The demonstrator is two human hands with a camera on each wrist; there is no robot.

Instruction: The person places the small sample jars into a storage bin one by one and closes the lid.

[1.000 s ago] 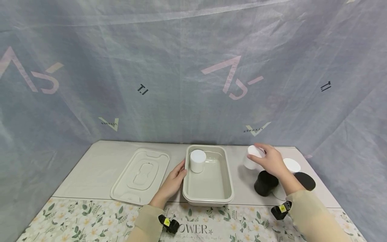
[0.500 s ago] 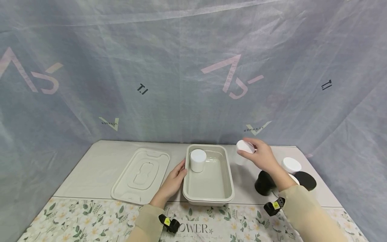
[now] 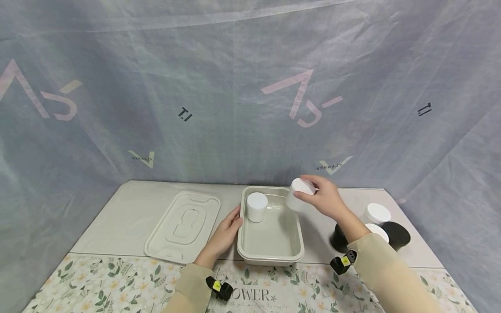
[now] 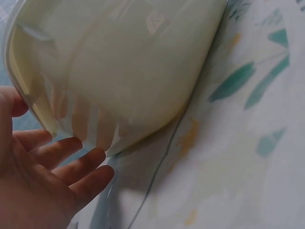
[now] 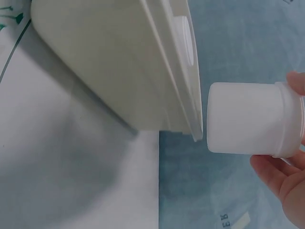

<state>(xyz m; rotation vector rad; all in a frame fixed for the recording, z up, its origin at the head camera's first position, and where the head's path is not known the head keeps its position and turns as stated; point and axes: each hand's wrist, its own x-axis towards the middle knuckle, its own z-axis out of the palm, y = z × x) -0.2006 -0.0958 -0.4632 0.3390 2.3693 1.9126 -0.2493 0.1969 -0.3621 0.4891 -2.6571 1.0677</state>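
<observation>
In the head view, my right hand (image 3: 325, 198) grips a white lidded jar (image 3: 299, 195) around its lid, holding it tilted over the right rim of a beige plastic bin (image 3: 270, 257). The right wrist view shows the jar's smooth body (image 5: 245, 118) just apart from the bin's rim (image 5: 186, 109), with fingertips around the lid end. My left hand (image 3: 224, 234) rests against the bin's left side. Its fairly straight fingers lie at the outer wall in the left wrist view, thumb at the rim. Another white jar (image 3: 256, 208) stands upright inside the bin, back left.
A beige lid (image 3: 184, 226) lies flat left of the bin. On the right stand white jars (image 3: 377, 214) and black jars (image 3: 396, 234), one black jar (image 3: 339, 239) partly behind my right forearm. A floral mat (image 3: 129, 287) covers the front; a grey curtain (image 3: 235, 87) hangs behind.
My right hand has carried the white jar leftward from beside the other jars to the bin's right rim. The left hand and bin have stayed in place.
</observation>
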